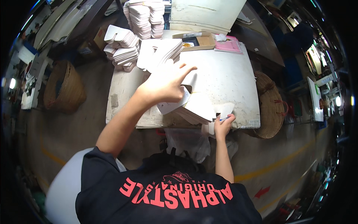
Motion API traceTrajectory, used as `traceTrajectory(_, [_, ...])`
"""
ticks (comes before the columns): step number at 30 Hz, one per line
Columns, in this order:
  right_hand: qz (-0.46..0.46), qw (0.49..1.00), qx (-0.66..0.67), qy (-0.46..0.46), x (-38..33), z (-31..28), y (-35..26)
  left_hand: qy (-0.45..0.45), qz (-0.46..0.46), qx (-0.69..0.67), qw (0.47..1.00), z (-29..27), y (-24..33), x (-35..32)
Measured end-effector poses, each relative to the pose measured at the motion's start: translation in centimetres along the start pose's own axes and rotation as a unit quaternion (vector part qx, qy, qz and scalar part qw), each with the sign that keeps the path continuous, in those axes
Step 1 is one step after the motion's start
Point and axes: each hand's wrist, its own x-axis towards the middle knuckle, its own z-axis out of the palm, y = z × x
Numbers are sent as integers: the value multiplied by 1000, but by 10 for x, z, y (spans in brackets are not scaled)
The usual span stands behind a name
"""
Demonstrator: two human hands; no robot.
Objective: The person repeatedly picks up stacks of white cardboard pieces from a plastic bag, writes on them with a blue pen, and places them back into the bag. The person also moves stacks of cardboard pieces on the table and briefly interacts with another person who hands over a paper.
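Shallow tan cardboard box (196, 40) at the table's far edge, open on top, dark inside with a pale sheet in it. Just right of it, touching, a flat pink packet (228, 45). Beyond both, a large off-white flat carton (203, 14), tilted. Far right, a white upright sign board (314, 98); beside it a smaller white label strip (323, 79). Red arrow mark (262, 192) on the floor, near right.

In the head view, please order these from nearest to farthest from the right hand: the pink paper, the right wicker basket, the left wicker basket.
From the right hand:
1. Right wicker basket, just to its right.
2. Pink paper, at the table's far edge.
3. Left wicker basket, across on the left floor.
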Motion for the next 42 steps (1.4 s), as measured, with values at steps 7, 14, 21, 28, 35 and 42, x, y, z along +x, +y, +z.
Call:
traceTrajectory(7, [-27, 997, 71, 17, 78, -10, 14, -50, -1, 19, 999, 2, -34, 2])
traceTrajectory(14, [-204, 953, 208, 82, 34, -70, -103, 78, -139, -128, 979, -5, -48, -37])
traceTrajectory(21, [-539, 820, 128, -142, -84, -71, -218, 67, -281, -423, 859, 16, -52, -63])
traceTrajectory(28, [-537, 836, 18, -111, -101, -73, -215, 147, -311, -566, 749, 53, -45, -96])
traceTrajectory(35, [-506, 853, 34, -121, -104, -79, -209, 259, -106, 24, 960, 16, -12, -81])
traceTrajectory(42, [-509, 851, 51, -116, -106, -76, -204, -32, 127, -79, 988, -10, -30, -21])
